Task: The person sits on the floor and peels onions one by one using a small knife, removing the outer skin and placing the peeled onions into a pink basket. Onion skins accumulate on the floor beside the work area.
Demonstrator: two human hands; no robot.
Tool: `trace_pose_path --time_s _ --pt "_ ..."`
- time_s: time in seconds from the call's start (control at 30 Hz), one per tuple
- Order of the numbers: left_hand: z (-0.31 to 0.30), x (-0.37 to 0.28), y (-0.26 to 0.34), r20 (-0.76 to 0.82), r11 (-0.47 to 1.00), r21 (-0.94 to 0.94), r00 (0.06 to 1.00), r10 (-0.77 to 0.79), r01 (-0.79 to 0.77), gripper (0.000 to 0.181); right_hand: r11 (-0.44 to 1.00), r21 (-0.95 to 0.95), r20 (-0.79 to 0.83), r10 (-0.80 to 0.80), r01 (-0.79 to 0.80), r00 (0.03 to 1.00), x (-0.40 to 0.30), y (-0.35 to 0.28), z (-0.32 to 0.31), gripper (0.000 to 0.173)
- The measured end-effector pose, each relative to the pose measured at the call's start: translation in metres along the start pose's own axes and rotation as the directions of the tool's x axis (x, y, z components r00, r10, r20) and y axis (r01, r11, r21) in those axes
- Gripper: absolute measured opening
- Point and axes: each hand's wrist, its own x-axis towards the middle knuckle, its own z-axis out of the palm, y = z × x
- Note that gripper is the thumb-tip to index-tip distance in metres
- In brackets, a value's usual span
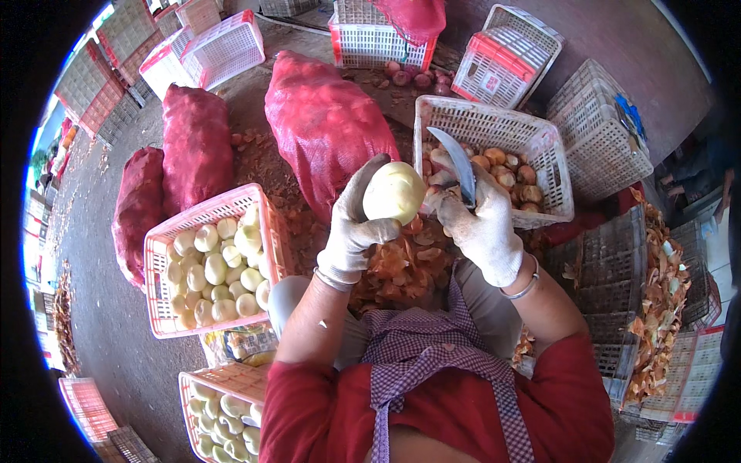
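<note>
A peeled, pale onion rests in my left hand, which wears a soiled white knit glove; its fingers curl around the side and bottom. My right hand, gloved the same way, grips a knife with a curved blade that points up and to the left. The knife is apart from the onion, and its handle is mostly hidden in the fist. Just beyond the right hand stands a white plastic crate with unpeeled brown onions inside. Loose onion skins lie below, between my knees.
A pink crate of peeled onions stands at my left, a second such crate nearer. Red mesh sacks stand ahead and left. Red onions lie on the floor. At right, a dark crate adjoins heaped skins.
</note>
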Motion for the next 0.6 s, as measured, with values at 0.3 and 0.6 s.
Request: trace_pose_path --time_s 0.3,0.6 --pt "0.002 0.001 -0.002 -0.056 0.997 -0.044 0.996 -0.067 0.064 0.107 0.621 -0.731 0.239 -0.156 0.283 0.958 -0.008 0.004 0.002 0.057" --pt "0.006 -0.003 0.006 -0.109 0.937 0.35 0.994 0.019 0.021 0.105 0.319 -0.838 0.405 -0.179 0.442 0.897 -0.004 0.022 0.002 0.066"
